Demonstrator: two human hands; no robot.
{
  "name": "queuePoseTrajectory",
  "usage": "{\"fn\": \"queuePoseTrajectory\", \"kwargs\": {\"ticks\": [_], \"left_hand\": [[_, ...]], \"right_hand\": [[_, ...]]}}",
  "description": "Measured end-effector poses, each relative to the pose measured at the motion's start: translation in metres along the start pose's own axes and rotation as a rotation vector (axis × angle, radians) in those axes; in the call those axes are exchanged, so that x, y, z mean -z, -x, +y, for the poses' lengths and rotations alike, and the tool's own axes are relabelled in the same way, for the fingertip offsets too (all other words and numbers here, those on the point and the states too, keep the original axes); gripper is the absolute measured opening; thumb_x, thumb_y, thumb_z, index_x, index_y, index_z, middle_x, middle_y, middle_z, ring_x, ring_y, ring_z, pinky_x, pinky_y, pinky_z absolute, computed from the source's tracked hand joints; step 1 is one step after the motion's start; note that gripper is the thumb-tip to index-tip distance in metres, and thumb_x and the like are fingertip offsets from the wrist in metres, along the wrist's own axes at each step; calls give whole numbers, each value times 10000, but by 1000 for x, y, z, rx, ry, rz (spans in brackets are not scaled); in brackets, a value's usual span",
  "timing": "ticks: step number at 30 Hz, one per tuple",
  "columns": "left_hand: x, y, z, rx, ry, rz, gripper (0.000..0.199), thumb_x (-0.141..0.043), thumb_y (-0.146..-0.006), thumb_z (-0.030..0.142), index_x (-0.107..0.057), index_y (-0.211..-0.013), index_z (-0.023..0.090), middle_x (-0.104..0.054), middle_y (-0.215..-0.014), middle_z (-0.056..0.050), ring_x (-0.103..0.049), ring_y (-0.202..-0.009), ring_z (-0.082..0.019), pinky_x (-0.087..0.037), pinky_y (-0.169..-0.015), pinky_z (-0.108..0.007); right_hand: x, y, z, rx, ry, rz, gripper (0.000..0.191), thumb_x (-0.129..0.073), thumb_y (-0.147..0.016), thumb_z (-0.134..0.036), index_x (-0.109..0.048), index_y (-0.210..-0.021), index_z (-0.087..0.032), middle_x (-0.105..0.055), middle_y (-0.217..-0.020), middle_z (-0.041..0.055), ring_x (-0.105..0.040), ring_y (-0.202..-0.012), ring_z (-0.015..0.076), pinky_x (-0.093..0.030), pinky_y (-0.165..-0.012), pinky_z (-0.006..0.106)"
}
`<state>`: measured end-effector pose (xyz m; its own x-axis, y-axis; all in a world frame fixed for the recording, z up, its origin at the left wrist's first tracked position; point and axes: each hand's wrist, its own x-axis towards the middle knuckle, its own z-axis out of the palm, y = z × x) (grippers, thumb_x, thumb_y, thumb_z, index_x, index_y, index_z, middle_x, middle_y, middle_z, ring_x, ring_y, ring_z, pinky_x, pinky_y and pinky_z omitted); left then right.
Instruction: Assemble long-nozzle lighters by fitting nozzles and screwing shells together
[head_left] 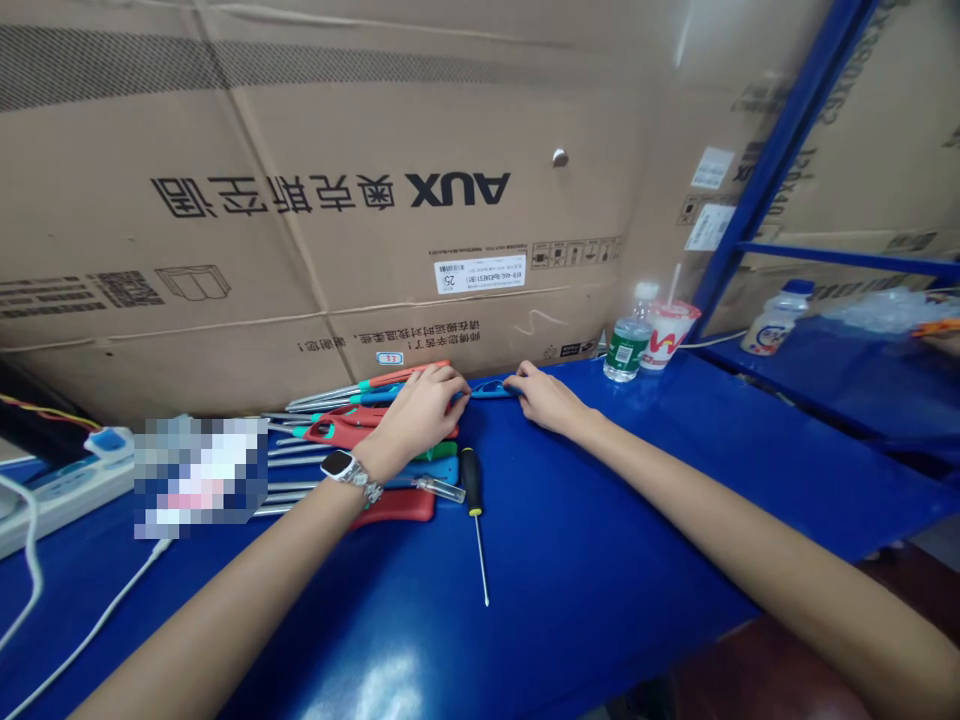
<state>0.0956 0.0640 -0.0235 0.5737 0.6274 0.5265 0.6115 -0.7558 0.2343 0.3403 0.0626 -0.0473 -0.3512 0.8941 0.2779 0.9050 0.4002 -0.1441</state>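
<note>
Both of my hands are on a long-barrelled gas lighter with a blue handle [491, 390], which lies near the cardboard at the back of the table. My left hand [426, 408] is curled over the middle of the handle, thumb and fingers closed on it. At the handle's right end, my right hand [549, 400] pinches with its fingertips. Under and beside my left wrist lie several more lighters, among them a red one [337, 428] with a teal trigger; my left arm partly hides them. A black-handled screwdriver [471, 480] and a small clear piece [441, 488] lie nearer to me.
A big cardboard box [322, 120] stands upright behind the blue table [600, 560]. At the right are a water bottle [628, 345], a paper cup [667, 335] with a straw, and a blue-capped bottle [780, 318]. A power strip [67, 500] and white cables are at the left.
</note>
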Motion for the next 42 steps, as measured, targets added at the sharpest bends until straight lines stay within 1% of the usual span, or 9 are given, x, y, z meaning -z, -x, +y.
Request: {"fn": "queuePoseTrajectory", "kwargs": {"ticks": [6,12,14,17,21,27,32,36,42], "left_hand": [[12,17,-4,-1,-53,30,165,-527,-936,232,-682,-880,222,-707,-1040,-102,-610,-1015,-306,-448,-952,-481],[42,71,4,48,-54,99,192,-480,-980,230,-671,-997,222,-682,-1108,-105,-620,-1039,-279,-481,-928,-449],[54,94,8,50,-39,98,168,-494,-982,245,-660,-994,223,-673,-1059,-100,-621,-998,-267,-496,-898,-435],[69,128,11,40,12,1,117,-542,-975,282,-640,-1007,228,-653,-1014,-83,-617,-958,-249,-516,-869,-417],[81,158,7,64,33,-141,187,-649,-935,380,-642,-1051,233,-652,-1087,-92,-619,-1024,-268,-522,-902,-438],[82,163,5,74,-30,-208,205,-668,-904,311,-647,-1081,210,-649,-1068,-102,-630,-1023,-288,-521,-881,-449],[79,164,9,46,-70,-191,247,-616,-842,171,-645,-1084,207,-659,-1064,-100,-628,-991,-276,-517,-859,-425],[78,165,10,17,-88,-159,295,-578,-777,108,-674,-1036,211,-685,-983,-84,-633,-946,-277,-508,-845,-417],[82,170,17,41,-10,-176,280,-563,-872,182,-705,-1111,209,-707,-1004,-80,-658,-920,-254,-527,-846,-405]], "right_hand": [[-17,-27,-7,-46,-85,81,302,-553,-925,-129,-695,-1183,-194,-599,-1218,121,-665,-934,214,-501,-863,335],[-21,-29,-36,-114,-323,235,173,-605,-902,-163,-691,-1052,-161,-627,-1020,92,-642,-852,187,-518,-840,340],[-15,-22,-57,-63,-423,247,129,-584,-887,-133,-680,-969,-160,-628,-913,66,-622,-780,173,-512,-790,331],[-4,0,-94,152,-523,229,63,-587,-893,-174,-638,-861,-193,-636,-860,45,-607,-791,180,-488,-768,328],[5,35,-132,319,-430,158,33,-641,-879,-233,-622,-861,-213,-644,-918,61,-582,-900,224,-455,-811,367],[1,56,-148,374,-247,109,135,-708,-863,-302,-664,-946,-205,-621,-980,82,-559,-976,254,-421,-851,394],[-4,55,-150,373,-208,105,99,-599,-932,-195,-686,-978,-201,-651,-1005,80,-577,-1012,242,-407,-879,395],[-5,54,-142,343,-208,80,116,-604,-940,-171,-689,-1012,-203,-669,-1018,68,-591,-1014,235,-399,-875,384],[-11,49,-136,364,-237,108,149,-622,-935,-160,-681,-1064,-206,-681,-1043,66,-609,-1025,233,-399,-873,378]]}}
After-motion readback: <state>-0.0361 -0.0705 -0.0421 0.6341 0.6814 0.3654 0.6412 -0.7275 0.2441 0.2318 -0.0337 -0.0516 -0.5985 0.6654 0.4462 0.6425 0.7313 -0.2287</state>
